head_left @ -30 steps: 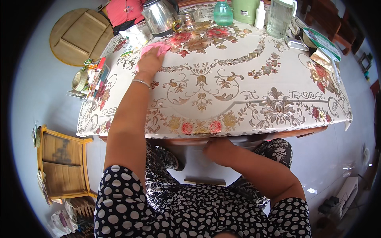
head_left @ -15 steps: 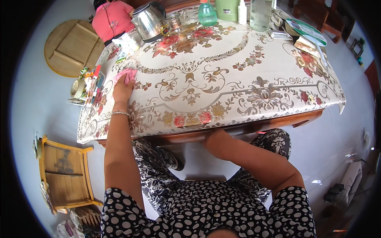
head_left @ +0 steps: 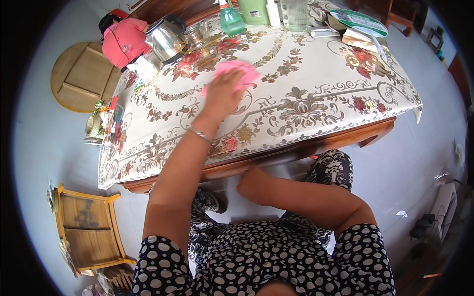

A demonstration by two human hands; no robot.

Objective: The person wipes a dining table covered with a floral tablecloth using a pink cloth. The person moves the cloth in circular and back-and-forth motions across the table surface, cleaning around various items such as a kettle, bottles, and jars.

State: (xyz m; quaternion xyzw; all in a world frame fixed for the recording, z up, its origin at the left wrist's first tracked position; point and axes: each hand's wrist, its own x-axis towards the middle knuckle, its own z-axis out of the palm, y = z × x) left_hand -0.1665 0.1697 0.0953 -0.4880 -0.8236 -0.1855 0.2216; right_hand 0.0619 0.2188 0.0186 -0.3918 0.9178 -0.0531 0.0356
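Observation:
My left hand (head_left: 226,93), with a silver bracelet at the wrist, presses a pink cloth (head_left: 247,74) flat against the table. The cloth spreads out beyond my fingers. Beneath it lies a white tablecloth (head_left: 197,111) printed with red flowers and brown scrolls. My right hand (head_left: 254,185) hangs low at the table's front edge, close to my knees. Its fingers are hidden from view, so I cannot see whether it holds anything.
Along the far side stand a steel kettle (head_left: 165,42), a glass jar (head_left: 194,35), a green spray bottle (head_left: 231,19), a green container (head_left: 254,11) and a clear pitcher (head_left: 295,15). A green-and-white fan (head_left: 358,22) lies far right. A person in pink (head_left: 126,42) sits beyond; a wooden chair (head_left: 86,229) stands left.
My left hand has swept the pink cloth from the table's left side toward its middle. My right hand has shifted slightly left and down. The whole view has turned a little.

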